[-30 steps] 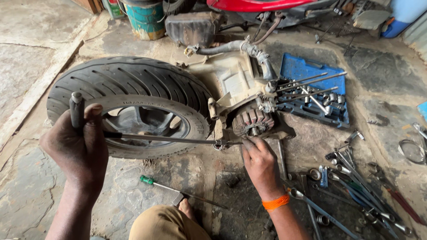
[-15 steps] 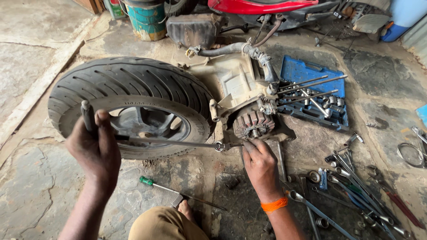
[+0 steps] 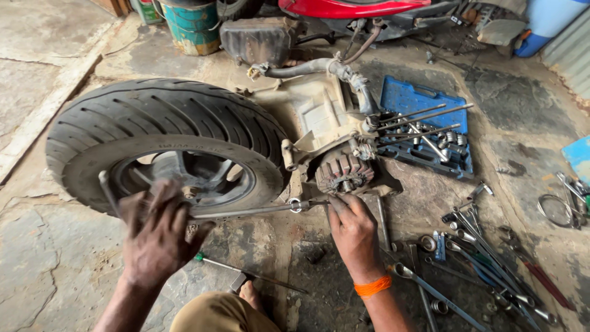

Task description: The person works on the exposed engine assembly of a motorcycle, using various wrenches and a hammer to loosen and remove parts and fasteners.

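A scooter engine [image 3: 341, 169] with its rear wheel [image 3: 166, 138] lies on the stone floor. A long L-shaped wrench [image 3: 246, 212] runs across below the tyre to a bolt under the engine's finned part. My left hand [image 3: 157, 237], blurred by motion, lies over the bar beside its upturned handle end [image 3: 106, 190]. My right hand [image 3: 353, 230], with an orange band at the wrist, pinches the wrench's socket end [image 3: 298, 206] with its fingertips.
A blue socket case [image 3: 424, 123] with long rods across it lies right of the engine. Several loose spanners [image 3: 485, 246] are scattered at the right. A green-handled screwdriver [image 3: 246, 270] lies by my knee [image 3: 215, 313]. A teal bucket [image 3: 190, 24] and a red scooter body [image 3: 350, 7] stand behind.
My left hand has swung the wrench handle to the right and downward, nearer the wheel's lower rim. My right hand has stayed at the socket end by the engine.
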